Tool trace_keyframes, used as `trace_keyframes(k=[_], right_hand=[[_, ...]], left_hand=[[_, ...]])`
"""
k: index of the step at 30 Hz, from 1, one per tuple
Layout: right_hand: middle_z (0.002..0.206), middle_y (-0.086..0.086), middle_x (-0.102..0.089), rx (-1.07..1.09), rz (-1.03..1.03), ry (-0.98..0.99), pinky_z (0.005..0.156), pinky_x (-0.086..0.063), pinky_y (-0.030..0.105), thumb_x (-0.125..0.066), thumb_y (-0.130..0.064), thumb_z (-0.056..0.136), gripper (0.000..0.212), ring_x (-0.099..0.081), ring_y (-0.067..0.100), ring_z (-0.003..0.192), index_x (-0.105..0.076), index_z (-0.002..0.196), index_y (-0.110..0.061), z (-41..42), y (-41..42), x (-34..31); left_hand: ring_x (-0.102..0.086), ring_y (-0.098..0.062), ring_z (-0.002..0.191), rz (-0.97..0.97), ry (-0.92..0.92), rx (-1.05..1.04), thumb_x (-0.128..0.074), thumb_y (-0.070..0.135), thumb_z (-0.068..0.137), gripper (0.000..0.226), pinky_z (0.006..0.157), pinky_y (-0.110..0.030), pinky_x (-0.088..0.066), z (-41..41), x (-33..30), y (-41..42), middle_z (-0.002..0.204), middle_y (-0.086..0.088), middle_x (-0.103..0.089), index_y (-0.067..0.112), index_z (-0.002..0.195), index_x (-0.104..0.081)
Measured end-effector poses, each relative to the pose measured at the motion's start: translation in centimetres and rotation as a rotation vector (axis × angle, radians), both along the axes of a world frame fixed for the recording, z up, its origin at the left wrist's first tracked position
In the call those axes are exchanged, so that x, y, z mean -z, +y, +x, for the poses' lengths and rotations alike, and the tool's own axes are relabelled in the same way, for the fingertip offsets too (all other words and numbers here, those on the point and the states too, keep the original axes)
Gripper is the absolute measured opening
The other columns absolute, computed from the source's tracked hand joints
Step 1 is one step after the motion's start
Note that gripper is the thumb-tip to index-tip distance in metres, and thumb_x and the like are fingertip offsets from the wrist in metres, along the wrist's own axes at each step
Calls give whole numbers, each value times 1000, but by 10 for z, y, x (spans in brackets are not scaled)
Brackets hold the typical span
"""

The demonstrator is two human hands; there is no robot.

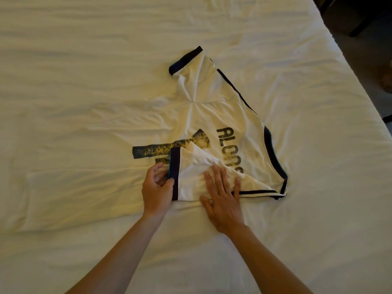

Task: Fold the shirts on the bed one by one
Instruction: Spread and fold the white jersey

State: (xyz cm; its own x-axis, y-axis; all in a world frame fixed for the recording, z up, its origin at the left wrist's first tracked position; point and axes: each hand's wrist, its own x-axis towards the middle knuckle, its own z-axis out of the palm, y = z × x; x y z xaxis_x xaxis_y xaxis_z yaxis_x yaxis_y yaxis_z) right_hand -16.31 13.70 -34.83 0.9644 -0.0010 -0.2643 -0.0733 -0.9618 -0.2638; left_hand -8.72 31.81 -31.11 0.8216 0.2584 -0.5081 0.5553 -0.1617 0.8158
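The folded sleeve (192,166) hides part of the shirt (222,115) print (lettering reads only "ALONS").

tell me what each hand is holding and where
Left hand grips the shirt by its folded sleeve's dark cuff; right hand lies flat on that sleeve.

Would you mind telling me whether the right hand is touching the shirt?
Touching. The head view shows the right hand lying flat, fingers spread, on the folded sleeve of the shirt.

Bedroom, wide bed (84,60) under wrinkled white sheet, dark floor (360,49) beside it
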Motion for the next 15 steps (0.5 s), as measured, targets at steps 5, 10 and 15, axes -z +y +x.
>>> trace_keyframes(k=[5,10,15], right_hand=[[165,-2,15,-2,-37,13,119,4,61,-21,-52,100,67,13,19,152,1,159,-28,3,1,1],[165,-1,17,-9,-64,63,119,3,62,-18,-51,98,68,17,19,151,1,158,-26,3,6,-8],[165,5,-13,34,170,-137,117,1,66,-48,-27,82,65,-5,23,153,-42,146,-21,10,9,-31]], left_hand=[[-68,-14,93,-17,36,79,-80,28,81,41,83,-35,-57,35,-9,-11,104,2,-71,29,114,-56],[-65,-3,81,177,-24,153,-76,7,84,35,71,-20,-55,29,-7,7,90,11,-66,23,109,-57],[-63,-2,75,323,-97,292,-73,17,88,45,67,-20,-53,28,-17,28,103,9,-62,19,128,-53]])
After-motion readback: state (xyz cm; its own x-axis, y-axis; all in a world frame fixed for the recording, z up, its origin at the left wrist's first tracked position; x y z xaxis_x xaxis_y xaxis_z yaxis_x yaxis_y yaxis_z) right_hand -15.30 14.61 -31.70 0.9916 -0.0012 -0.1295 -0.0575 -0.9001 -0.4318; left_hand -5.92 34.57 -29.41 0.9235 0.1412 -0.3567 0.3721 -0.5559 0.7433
